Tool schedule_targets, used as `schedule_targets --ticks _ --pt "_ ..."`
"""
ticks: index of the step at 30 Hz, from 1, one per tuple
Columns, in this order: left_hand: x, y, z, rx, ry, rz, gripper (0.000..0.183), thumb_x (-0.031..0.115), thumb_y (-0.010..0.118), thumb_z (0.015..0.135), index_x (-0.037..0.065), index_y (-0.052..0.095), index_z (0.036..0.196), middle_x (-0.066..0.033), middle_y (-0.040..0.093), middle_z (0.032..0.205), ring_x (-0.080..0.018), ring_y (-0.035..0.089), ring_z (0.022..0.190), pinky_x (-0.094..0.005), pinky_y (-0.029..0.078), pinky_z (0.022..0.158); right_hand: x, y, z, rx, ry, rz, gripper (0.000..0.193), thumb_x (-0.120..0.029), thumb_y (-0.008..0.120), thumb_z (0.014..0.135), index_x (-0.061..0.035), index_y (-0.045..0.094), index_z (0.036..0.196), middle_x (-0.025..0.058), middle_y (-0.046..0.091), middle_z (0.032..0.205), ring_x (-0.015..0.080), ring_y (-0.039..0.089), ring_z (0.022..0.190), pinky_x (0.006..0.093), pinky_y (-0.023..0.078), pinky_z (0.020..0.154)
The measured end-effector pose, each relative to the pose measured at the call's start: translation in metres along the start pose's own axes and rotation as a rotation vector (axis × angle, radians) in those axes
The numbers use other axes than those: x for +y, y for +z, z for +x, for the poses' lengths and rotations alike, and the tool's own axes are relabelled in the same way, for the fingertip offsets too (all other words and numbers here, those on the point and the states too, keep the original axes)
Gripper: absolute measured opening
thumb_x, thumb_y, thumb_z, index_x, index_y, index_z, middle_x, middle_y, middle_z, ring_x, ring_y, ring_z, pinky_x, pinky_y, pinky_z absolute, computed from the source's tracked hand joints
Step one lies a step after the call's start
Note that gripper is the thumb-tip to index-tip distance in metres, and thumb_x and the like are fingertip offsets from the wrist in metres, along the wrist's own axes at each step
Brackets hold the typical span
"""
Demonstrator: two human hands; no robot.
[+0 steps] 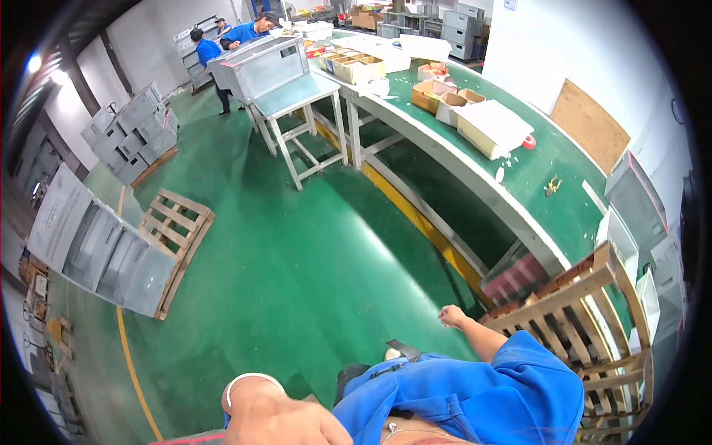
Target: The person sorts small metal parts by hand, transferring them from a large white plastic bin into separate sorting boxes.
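Note:
My left hand point(285, 421) is large and close at the lower edge, fingers curled, with a white band at the wrist. Its fingertips are hidden, so what they close on does not show. A grey piece with a pinkish-red edge point(194, 439) is partly visible beside and below it; I cannot tell whether the hand touches it. My right hand point(449, 316) hangs out over the green floor, fingers loosely bent and nothing visible in them. It is nearest to a slatted wooden pallet point(556, 300) leaning by the end of the curved green-topped bench point(530, 189).
Cardboard boxes point(430, 95) and a cream box point(493, 127) stand on the bench. Beyond, a grey metal cabinet point(268, 68) rests on a white-legged table. Grey housings point(111, 248) and a pallet point(178, 222) lie to the left. Co-workers in blue point(248, 31) stand at the far end.

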State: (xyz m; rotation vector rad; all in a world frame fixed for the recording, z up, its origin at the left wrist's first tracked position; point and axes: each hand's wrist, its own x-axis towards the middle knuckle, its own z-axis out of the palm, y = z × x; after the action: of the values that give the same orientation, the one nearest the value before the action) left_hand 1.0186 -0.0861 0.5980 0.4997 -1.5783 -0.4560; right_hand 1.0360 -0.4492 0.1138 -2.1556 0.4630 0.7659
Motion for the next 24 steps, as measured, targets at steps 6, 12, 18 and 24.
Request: schedule_targets --ticks 6,12,18,24 --pt "0.007 -0.101 -0.021 -0.091 0.013 -0.009 0.023 0.021 0.042 0.081 0.004 0.054 0.072 -0.01 0.05 0.062 -0.0208 0.047 0.05 -0.0315 0.032 0.044 -0.125 -0.02 0.091 -0.062 -0.137 0.027 0.016 -0.007 0.053 0.068 -0.0025 0.058 0.082 0.0063 0.059 0.07 0.0133 0.055 0.056 0.0247 0.046 0.053" --pt "0.035 -0.259 -0.089 -0.555 -0.202 0.105 0.022 0.022 0.047 0.079 0.002 0.057 0.076 -0.014 0.053 0.076 -0.0261 0.053 0.068 -0.0427 0.042 0.063 -0.19 -0.002 0.135 -0.174 -0.165 -0.021 0.02 -0.011 0.053 0.067 -0.0076 0.06 0.085 0.0056 0.06 0.072 0.0147 0.058 0.062 0.0274 0.047 0.058" --pt "-0.076 -0.418 -0.234 1.268 -0.58 -0.156 0.021 0.022 0.051 0.078 0.002 0.048 0.073 -0.0077 0.049 0.06 -0.0155 0.046 0.052 -0.0244 0.035 0.046 -0.18 -0.048 0.192 -0.025 -0.051 -0.247 0.024 -0.01 0.051 0.065 -0.0111 0.061 0.087 0.0062 0.062 0.075 0.0157 0.06 0.063 0.0298 0.048 0.057" --pt "-0.12 -0.501 -0.269 0.281 -1.408 0.607 0.028 0.023 0.054 0.077 0.007 0.05 0.1 -0.008 0.058 0.078 -0.0162 0.056 0.069 -0.0279 0.045 0.063 -0.266 -0.064 0.246 0.009 0.213 0.19 0.024 -0.008 0.048 0.065 -0.0085 0.062 0.085 0.0061 0.062 0.073 0.0156 0.06 0.061 0.0295 0.049 0.058"
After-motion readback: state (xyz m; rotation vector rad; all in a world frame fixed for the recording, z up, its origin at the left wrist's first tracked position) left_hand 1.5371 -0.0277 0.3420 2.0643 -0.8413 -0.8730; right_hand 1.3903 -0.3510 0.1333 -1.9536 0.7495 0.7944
